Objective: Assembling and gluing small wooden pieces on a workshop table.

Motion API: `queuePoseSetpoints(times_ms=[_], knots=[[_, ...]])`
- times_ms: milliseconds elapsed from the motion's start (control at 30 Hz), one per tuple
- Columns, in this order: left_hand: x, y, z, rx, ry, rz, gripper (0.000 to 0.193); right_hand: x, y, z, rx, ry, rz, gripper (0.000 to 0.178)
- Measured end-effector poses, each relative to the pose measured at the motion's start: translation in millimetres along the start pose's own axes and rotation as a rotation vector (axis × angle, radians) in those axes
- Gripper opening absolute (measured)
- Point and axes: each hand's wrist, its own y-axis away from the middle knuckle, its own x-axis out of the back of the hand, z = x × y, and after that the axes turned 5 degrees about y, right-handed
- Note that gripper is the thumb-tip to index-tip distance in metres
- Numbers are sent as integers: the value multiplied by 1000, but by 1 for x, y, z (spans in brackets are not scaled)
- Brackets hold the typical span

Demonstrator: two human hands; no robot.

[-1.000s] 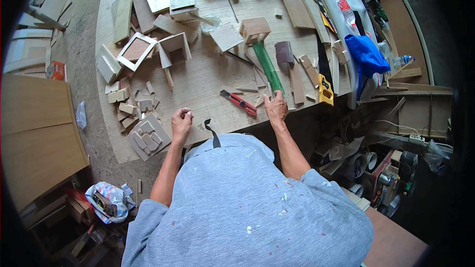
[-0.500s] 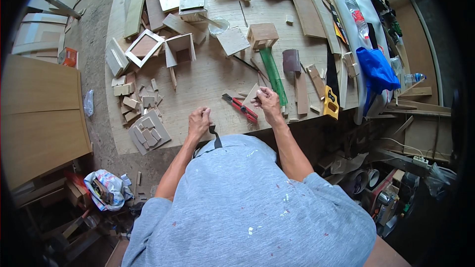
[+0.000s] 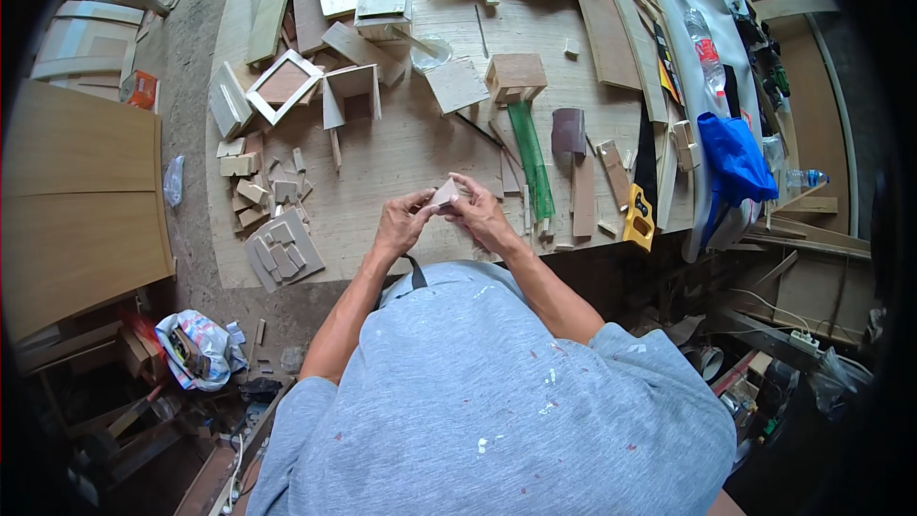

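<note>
Close to the near edge of the workbench (image 3: 373, 170), both hands meet on a small, pale triangular-looking wood piece (image 3: 444, 193). My left hand (image 3: 403, 222) pinches it from the left side. Thumb and fingers of my right hand (image 3: 482, 218) grip its right side. Just beyond the right hand lie thin wood strips (image 3: 509, 172) and a strip of green mesh (image 3: 531, 162), which runs toward a small open wooden box (image 3: 517, 76). The red and black utility knife is out of sight, perhaps behind the right hand.
Small wood blocks (image 3: 250, 193) and a board stacked with pieces (image 3: 285, 250) lie at the left. A white square frame (image 3: 284, 86) leans behind them. On the right are a yellow-handled saw (image 3: 638, 220), a curved brown piece (image 3: 568, 131) and a blue bag (image 3: 734, 155).
My right hand has brought the wood piece leftward to my left hand, which has risen to meet it. Both now grip it. The utility knife has gone from sight.
</note>
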Motion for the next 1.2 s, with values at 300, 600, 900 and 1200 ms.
queuePoseSetpoints(times_ms=[300, 600, 900, 1200], knots=[[-11, 0, 8, -21, 7, 0, 24, 23, 3, -8, 112, 61, 85, 52], [11, 12, -18, 70, -66, 76, 27, 93, -28, -13, 497, 706, 547, 34], [76, 70, -54, 153, -312, 587, 38, 62, -24, -21, 581, 1252, 435, 19], [124, 153, -62, 386, -395, 1073, 34, -110, -35, 49, 323, 1046, -475, 27]])
